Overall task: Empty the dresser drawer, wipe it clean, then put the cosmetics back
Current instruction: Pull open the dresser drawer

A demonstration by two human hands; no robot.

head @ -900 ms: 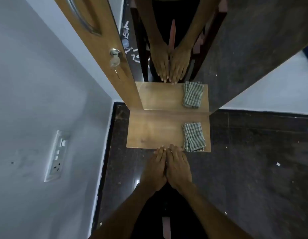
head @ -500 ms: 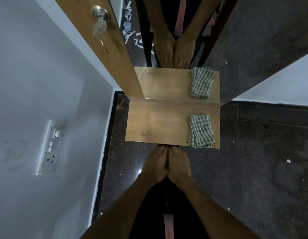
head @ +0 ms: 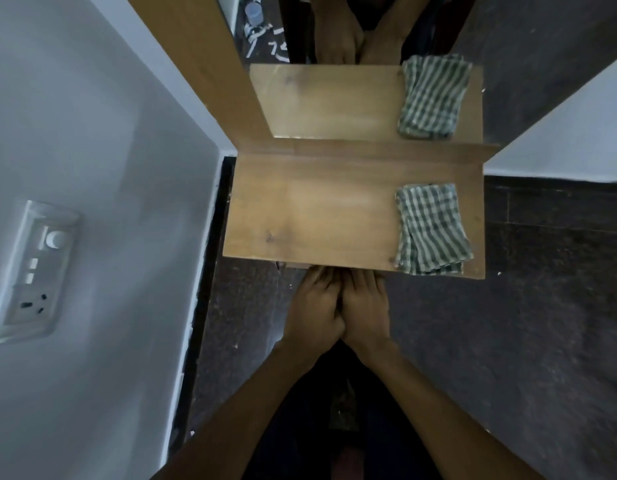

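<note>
Reaching forward from six o'clock, the person's two forearms meet at the near edge of the wooden dresser top [head: 314, 216]. The left hand [head: 314, 310] and the right hand [head: 366, 306] lie side by side, touching each other along their inner edges, backs facing up. Their fingers run forward and disappear under the front edge of the top, so whether they curl around a drawer pull or simply press there cannot be told. No drawer front or drawer interior is visible from this angle; it would be hidden beneath the top.

At about three o'clock on the dresser top lies a folded green-and-white checked cloth [head: 431, 228], resting flat near the right edge and reaching almost to the front edge. It sits apart from both hands.

At twelve o'clock a mirror [head: 334, 98] stands upright at the back of the top, showing a reflection of the wood surface, the cloth and the hands.

At nine o'clock a white wall carries a switch-and-socket plate [head: 33, 268]. Dark speckled floor [head: 542, 341] spreads from three to five o'clock.
</note>
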